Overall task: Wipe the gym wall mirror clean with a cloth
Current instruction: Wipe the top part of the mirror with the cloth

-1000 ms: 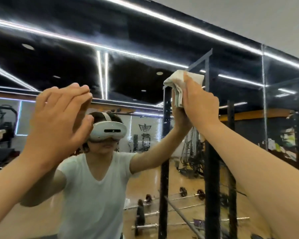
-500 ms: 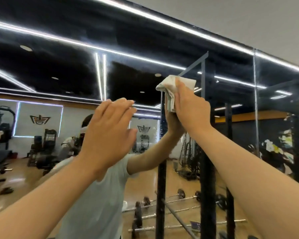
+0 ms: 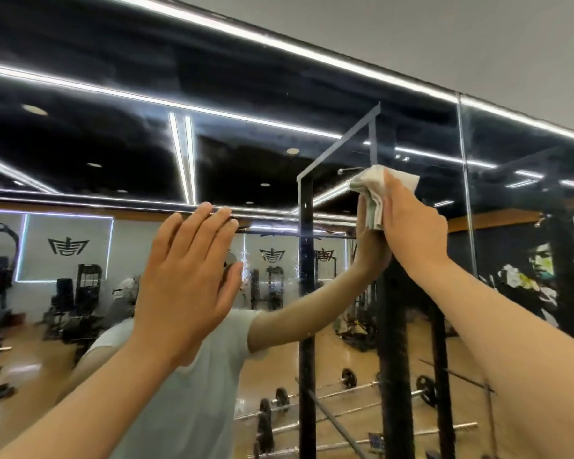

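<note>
Cloth pressed high on the gym mirror

Head view: the right hand (image 3: 411,223) pushes a crumpled white cloth (image 3: 375,197) flat against the wall mirror (image 3: 246,77), up high, its grip pinching the cloth. The left hand (image 3: 186,286) is held up near the glass with fingers spread flat, holding nothing. Barbells (image 3: 348,389) show in the reflection.

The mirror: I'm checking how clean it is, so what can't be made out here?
- Glass under the cloth, head view: covered by the cloth and right hand.
- Left hand touching the mirror or not: only its back shows.
- Lower mirror: cut off by the frame's bottom edge.
</note>
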Available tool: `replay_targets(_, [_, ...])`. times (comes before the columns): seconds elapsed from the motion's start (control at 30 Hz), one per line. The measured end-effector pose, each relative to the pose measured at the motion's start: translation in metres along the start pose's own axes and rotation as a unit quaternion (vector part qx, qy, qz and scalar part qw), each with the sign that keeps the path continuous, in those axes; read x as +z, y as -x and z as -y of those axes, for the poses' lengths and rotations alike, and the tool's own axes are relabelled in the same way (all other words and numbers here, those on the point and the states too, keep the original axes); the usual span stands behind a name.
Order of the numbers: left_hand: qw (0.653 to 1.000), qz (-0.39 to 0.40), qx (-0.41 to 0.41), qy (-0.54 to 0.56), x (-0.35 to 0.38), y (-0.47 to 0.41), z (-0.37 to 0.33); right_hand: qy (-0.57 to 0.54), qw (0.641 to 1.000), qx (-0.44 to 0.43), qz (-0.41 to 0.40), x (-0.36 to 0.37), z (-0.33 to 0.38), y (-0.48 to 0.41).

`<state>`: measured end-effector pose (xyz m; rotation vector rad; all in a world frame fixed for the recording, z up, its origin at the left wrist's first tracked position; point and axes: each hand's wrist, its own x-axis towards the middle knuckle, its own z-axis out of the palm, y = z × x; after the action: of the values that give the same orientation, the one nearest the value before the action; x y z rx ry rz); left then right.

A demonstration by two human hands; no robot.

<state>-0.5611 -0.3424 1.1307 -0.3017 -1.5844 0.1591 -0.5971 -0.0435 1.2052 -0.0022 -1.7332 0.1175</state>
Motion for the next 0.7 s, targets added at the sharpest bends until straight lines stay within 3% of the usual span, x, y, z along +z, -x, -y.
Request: replay_targets(0.7, [1.0, -0.024, 0.008, -0.014, 0.0, 0.0, -0.002, -0.026, 0.999, -0.011, -0.033, 0.015, -0.039, -0.008])
